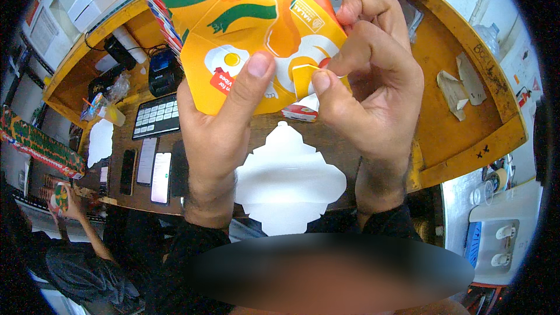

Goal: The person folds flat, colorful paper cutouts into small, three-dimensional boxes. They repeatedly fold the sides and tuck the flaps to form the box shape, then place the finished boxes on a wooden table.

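Note:
My left hand (224,122) is closed round the lower left of a thick stack of flat yellow printed cardboard food-box blanks (245,6), its thumb lying on the top one. Orange chicken pieces, green ribbons and a fried egg are printed on that blank. At the stack's lower right corner my right hand (379,76) pinches a small folded yellow flap between thumb and forefinger. Below both hands, a single box blank (291,178) lies white side up at the table's near edge. Behind my right thumb, a small red-and-white item (301,109) is partly hidden.
On the brown table (201,192) at left stand a tablet (156,118), several phones, a black device (163,73) and a drink cup (109,111). A raised yellow wooden border (484,157) curves round the table. At far left, another person's hand (71,204) holds a small colourful carton.

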Motion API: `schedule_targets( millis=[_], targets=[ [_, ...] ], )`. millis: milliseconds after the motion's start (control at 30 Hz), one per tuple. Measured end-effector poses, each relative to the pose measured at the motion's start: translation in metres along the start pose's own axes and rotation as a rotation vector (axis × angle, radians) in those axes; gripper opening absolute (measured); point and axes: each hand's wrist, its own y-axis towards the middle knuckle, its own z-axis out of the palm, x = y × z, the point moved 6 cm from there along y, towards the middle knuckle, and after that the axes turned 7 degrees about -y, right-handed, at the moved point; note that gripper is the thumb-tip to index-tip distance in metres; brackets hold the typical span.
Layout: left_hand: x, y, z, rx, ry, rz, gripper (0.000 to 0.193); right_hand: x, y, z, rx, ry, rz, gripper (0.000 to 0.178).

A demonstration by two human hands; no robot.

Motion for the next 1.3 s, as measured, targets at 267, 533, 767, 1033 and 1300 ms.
schedule_targets(
  millis=[267,533,767,1033,1300],
  targets=[
    [0.001,0.001,0.003,0.085,-0.03,0.011,0.038,-0.009,-0.001,0.001,0.005,-0.003,0.062,0.011],
    [0.006,0.003,0.003,0.084,-0.032,0.026,0.038,0.0,0.0,0.003,-0.054,-0.079,0.026,0.015],
    [0.006,0.004,0.0,0.013,0.004,0.062,0.039,0.005,0.0,0.005,-0.059,-0.088,0.125,0.01],
    [0.001,0.003,0.001,0.034,0.073,0.185,0.039,-0.004,0.003,0.007,-0.054,-0.117,0.04,0.016],
    [0.004,-0.002,-0.001,0.056,-0.001,0.132,0.039,0.001,-0.007,0.008,-0.041,-0.096,0.149,0.02]
  ],
)
